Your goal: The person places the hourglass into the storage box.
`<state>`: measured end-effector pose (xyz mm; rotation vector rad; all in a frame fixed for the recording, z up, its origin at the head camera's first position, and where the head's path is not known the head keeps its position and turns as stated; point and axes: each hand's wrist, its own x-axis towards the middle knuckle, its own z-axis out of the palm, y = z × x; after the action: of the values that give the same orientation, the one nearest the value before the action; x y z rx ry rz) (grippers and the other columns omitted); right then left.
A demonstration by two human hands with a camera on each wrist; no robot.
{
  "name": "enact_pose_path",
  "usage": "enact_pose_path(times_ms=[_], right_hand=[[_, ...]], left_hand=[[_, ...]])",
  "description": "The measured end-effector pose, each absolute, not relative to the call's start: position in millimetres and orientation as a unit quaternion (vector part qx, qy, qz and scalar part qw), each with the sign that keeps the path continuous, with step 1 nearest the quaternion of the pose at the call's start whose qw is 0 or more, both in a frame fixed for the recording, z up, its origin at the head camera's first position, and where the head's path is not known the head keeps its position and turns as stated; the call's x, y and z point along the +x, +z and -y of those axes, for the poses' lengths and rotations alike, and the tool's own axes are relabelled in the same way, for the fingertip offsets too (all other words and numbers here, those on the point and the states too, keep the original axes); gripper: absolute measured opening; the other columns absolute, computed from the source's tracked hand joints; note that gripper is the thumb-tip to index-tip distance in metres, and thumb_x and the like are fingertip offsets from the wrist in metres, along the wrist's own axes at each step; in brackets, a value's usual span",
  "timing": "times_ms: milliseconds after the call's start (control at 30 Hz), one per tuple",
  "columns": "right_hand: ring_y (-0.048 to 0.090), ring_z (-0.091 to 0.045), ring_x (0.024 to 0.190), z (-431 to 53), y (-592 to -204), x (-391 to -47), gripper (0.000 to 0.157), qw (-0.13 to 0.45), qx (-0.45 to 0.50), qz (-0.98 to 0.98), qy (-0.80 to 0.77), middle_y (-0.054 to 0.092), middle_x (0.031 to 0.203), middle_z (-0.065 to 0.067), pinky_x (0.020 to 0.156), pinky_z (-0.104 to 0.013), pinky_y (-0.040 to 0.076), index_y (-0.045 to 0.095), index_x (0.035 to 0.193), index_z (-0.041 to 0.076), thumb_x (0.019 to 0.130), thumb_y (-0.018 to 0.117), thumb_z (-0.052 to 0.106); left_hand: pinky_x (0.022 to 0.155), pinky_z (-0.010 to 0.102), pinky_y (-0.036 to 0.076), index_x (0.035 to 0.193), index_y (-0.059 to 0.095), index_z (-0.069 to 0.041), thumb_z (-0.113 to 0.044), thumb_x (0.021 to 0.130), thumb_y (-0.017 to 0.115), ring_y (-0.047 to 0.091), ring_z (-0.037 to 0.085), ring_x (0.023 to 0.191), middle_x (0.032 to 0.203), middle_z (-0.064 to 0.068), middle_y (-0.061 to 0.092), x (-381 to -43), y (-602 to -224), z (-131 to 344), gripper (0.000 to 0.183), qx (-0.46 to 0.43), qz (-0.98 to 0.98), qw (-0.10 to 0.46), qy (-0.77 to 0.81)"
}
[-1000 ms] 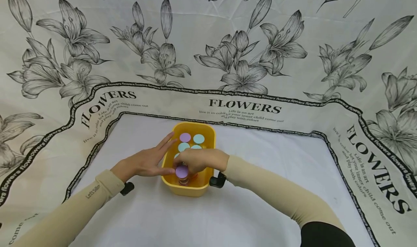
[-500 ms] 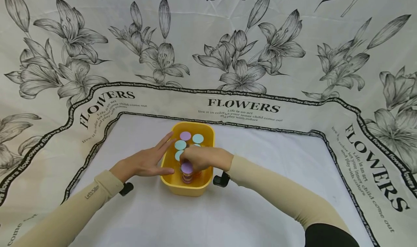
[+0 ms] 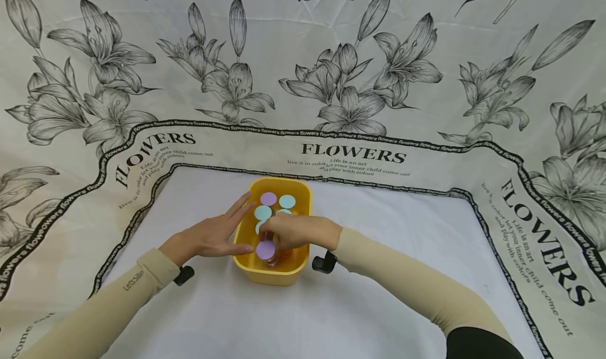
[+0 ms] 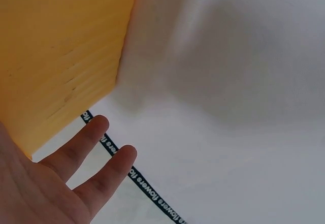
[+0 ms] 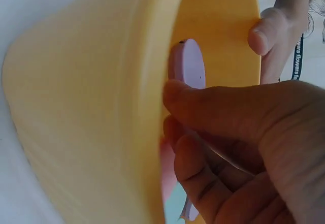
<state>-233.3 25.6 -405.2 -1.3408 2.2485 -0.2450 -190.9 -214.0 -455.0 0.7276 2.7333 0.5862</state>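
A yellow plastic bin (image 3: 274, 278) stands on the white cloth, with several small round-lidded jars in it. My left hand (image 3: 213, 236) rests on its left rim, fingers spread and thumb over the edge. In the left wrist view two fingers stretch past the bin's outer wall (image 4: 56, 56). My right hand (image 3: 293, 230) reaches inside with curled fingers and appears to pinch a jar with a purple lid (image 3: 265, 250), tilted near the front. The grip itself is partly hidden behind the rim in the right wrist view, where the purple lid (image 5: 192, 64) shows beside the thumb.
Behind the right hand are jars with a purple lid (image 3: 268, 199) and pale blue lids (image 3: 287, 201). Something orange-red (image 3: 286, 253) shows under the right hand. White cloth (image 3: 379, 232) surrounds the bin, bordered by a floral printed sheet (image 3: 350, 153).
The purple-lidded jar near the front shifts right, then back left and tilts, moving along with my right hand. My left hand stays on the rim.
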Motion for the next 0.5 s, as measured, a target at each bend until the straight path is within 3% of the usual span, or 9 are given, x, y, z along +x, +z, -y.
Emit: enact_pose_path(times_ms=[300, 500], right_hand=[[0.068, -0.021, 0.102, -34.6, -399.4, -236.8, 0.031, 0.255, -0.491, -0.824, -0.122, 0.074, 0.114, -0.008, 0.079, -0.017, 0.055, 0.071, 0.12, 0.004, 0.091, 0.07, -0.004], [0.066, -0.018, 0.087, -46.2, -389.9, -242.4, 0.028, 0.232, -0.5, -0.816, -0.174, 0.074, 0.114, -0.013, 0.074, -0.019, 0.053, 0.07, 0.121, 0.001, 0.094, 0.063, -0.002]], left_hand=[[0.093, 0.054, 0.058, 0.167, 0.01, -0.019, -0.071, 0.091, 0.058, 0.06, 0.039, 0.129, 0.174, -0.003, -0.013, -191.3, -456.2, 212.9, 0.103, 0.251, -0.939, 0.124, 0.202], [0.095, 0.056, 0.056, 0.167, 0.015, -0.02, -0.068, 0.093, 0.058, 0.059, 0.039, 0.131, 0.175, -0.004, -0.01, -190.0, -456.0, 214.7, 0.098, 0.252, -0.939, 0.113, 0.207]])
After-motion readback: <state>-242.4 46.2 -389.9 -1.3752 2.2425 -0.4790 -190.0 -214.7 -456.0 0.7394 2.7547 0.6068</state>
